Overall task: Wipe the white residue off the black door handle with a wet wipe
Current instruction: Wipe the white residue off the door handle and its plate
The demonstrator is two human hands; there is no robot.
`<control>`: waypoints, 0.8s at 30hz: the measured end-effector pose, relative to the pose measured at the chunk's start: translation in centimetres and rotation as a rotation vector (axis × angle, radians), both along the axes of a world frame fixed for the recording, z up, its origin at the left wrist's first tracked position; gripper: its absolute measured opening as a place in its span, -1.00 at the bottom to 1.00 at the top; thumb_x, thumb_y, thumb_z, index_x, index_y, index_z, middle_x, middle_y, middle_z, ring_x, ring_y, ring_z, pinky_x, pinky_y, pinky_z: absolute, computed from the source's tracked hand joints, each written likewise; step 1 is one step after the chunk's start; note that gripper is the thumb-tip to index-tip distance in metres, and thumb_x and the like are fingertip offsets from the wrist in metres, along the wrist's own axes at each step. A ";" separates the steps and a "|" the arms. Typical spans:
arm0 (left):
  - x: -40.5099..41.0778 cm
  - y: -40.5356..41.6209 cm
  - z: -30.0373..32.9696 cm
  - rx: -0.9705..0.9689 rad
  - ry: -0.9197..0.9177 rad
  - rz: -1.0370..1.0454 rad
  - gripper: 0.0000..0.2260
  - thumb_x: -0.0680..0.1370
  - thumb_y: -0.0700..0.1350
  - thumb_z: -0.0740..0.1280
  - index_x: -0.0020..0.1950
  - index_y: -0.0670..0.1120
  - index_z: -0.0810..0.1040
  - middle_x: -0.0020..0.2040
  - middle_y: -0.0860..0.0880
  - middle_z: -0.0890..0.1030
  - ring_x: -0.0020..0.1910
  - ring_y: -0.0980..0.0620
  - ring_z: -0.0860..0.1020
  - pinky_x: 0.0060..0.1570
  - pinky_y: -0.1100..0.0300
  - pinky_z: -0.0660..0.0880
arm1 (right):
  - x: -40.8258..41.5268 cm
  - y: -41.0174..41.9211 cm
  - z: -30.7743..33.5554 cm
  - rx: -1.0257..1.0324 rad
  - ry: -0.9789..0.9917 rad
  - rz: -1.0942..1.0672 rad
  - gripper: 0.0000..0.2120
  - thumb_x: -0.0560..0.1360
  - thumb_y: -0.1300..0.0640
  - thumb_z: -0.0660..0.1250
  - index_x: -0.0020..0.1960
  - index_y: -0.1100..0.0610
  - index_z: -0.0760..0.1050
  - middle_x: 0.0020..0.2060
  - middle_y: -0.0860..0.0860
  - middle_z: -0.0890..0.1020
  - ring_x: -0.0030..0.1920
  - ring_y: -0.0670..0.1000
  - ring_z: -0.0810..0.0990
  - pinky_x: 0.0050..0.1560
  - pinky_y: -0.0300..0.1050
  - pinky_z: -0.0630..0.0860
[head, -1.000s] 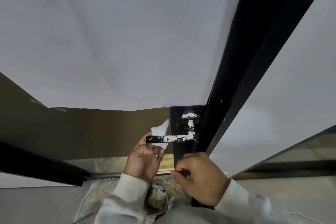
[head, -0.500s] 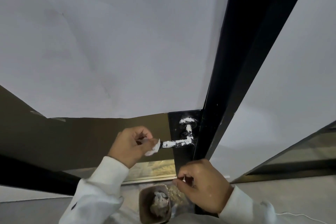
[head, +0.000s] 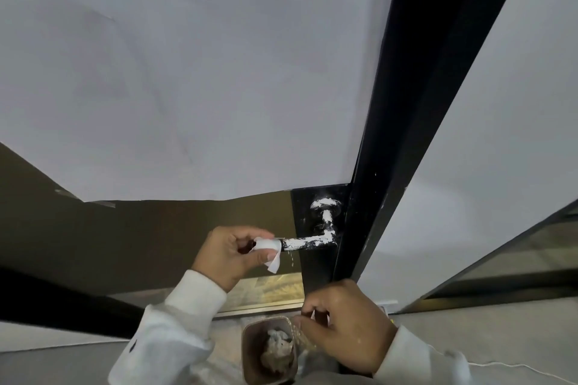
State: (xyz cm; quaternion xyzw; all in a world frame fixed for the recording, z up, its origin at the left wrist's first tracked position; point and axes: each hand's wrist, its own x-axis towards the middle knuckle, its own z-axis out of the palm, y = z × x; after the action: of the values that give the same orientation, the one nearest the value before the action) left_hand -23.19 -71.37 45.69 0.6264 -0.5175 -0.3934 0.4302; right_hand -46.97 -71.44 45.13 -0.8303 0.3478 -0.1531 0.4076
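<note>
The black lever door handle (head: 308, 242) sticks out leftward from a black lock plate (head: 316, 262) and is streaked with white residue along its bar, neck and round base. My left hand (head: 231, 255) holds a white wet wipe (head: 269, 248) wrapped around the handle's free left end, which is hidden under it. A loose corner of the wipe hangs down. My right hand (head: 347, 336) is lower, its fingers curled around the door's black edge below the handle.
The door's black frame (head: 400, 134) runs up to the right between pale covered panels. On the floor below stands a small brown bin (head: 250, 350) with crumpled used wipes inside, on plastic sheeting. A thin white cable lies at the bottom right.
My left hand moved from under the handle up to its left end and closed the wipe around the tip. The right hand stayed on the door edge.
</note>
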 end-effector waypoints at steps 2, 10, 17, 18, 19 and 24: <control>-0.1 0.2 0.0 0.061 0.054 0.020 -0.83 0.36 -0.14 0.58 -0.08 0.00 0.75 -0.14 -0.05 0.76 -0.18 0.06 0.70 -0.12 0.21 0.61 | -0.3 0.1 0.0 0.018 0.002 -0.009 -0.69 0.48 -0.17 0.30 -0.18 0.04 0.64 -0.46 -0.17 0.51 -0.37 -0.15 0.52 -0.34 -0.34 0.36; -0.9 0.0 -0.2 0.198 0.255 0.012 -0.86 0.48 -0.28 0.43 -0.05 -0.09 0.74 -0.15 -0.15 0.74 -0.24 0.05 0.68 -0.24 0.27 0.60 | -0.6 -0.3 0.2 0.097 0.001 -0.031 -0.73 0.47 -0.16 0.33 -0.18 0.02 0.65 -0.49 -0.24 0.51 -0.35 -0.14 0.55 -0.32 -0.39 0.36; -2.3 1.4 -1.8 -0.174 0.108 0.128 -0.83 0.34 -0.18 0.58 -0.11 0.01 0.75 -0.04 0.04 0.75 0.02 0.06 0.70 0.08 0.25 0.58 | -0.1 -0.6 -0.1 0.143 -0.009 -0.059 -0.76 0.47 -0.12 0.37 -0.19 0.03 0.65 -0.39 -0.15 0.61 -0.30 -0.09 0.60 -0.30 -0.38 0.42; -2.3 1.3 -1.5 -0.164 0.059 0.128 -0.86 0.37 -0.11 0.58 -0.11 0.06 0.75 -0.07 0.06 0.75 -0.01 0.06 0.70 0.06 0.21 0.59 | 0.0 -0.5 0.0 0.142 -0.011 -0.053 -0.77 0.47 -0.11 0.37 -0.19 0.03 0.65 -0.40 -0.15 0.61 -0.30 -0.10 0.60 -0.30 -0.38 0.42; -2.2 1.2 -1.2 -0.142 0.003 0.145 -0.90 0.39 -0.04 0.55 -0.10 0.09 0.75 -0.10 0.08 0.75 -0.05 0.06 0.70 0.03 0.17 0.61 | 0.2 -0.4 0.0 0.136 -0.014 -0.043 -0.78 0.48 -0.11 0.38 -0.19 0.03 0.65 -0.40 -0.16 0.60 -0.30 -0.10 0.60 -0.29 -0.39 0.41; -2.3 2.4 1.1 -0.236 -0.049 0.391 -0.86 0.46 -0.04 0.44 -0.01 0.05 0.72 -0.06 0.16 0.74 -0.02 0.15 0.69 0.01 0.26 0.60 | 1.0 -0.3 1.8 -0.121 -0.179 -0.095 -0.84 0.51 -0.08 0.38 -0.08 -0.02 0.65 -0.27 -0.21 0.56 -0.27 -0.10 0.56 -0.25 -0.30 0.46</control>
State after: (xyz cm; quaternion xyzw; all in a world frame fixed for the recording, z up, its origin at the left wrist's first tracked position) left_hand -25.48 -68.98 46.80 0.6694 -0.4390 -0.2242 0.5558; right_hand -45.92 -71.74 46.96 -0.8189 0.3391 -0.2668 0.3783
